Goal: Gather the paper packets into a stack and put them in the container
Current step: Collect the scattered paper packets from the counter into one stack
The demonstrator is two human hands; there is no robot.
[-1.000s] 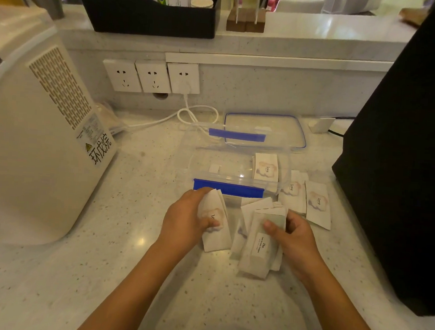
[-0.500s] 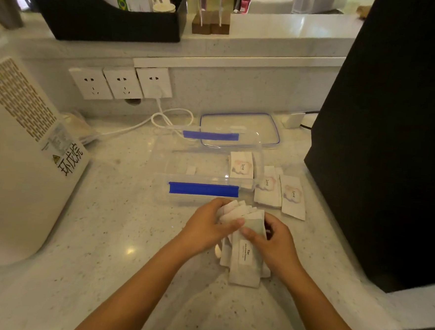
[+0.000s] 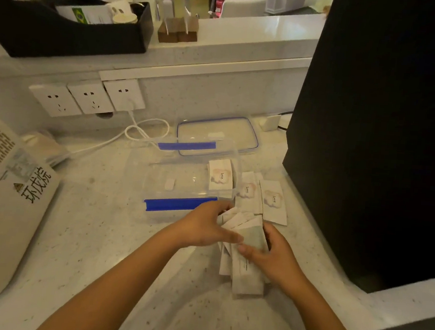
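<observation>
Head view: both hands, left hand [image 3: 201,228] and right hand [image 3: 274,256], have closed together on the packets [image 3: 246,267] just before the container [image 3: 184,178]. Stack nearly formed; two loose packets [image 3: 273,202] remain beside it.

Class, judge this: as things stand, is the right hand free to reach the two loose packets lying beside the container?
Probably not yet: the right hand and left hand both hold the fanned stack. The loose packets lie unobstructed just beyond it.

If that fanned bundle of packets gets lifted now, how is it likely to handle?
The bundle looks thin and light, so it likely bends. Its edges are fanned unevenly between the left hand and right hand, so packets may slide apart unless squared first.
</observation>
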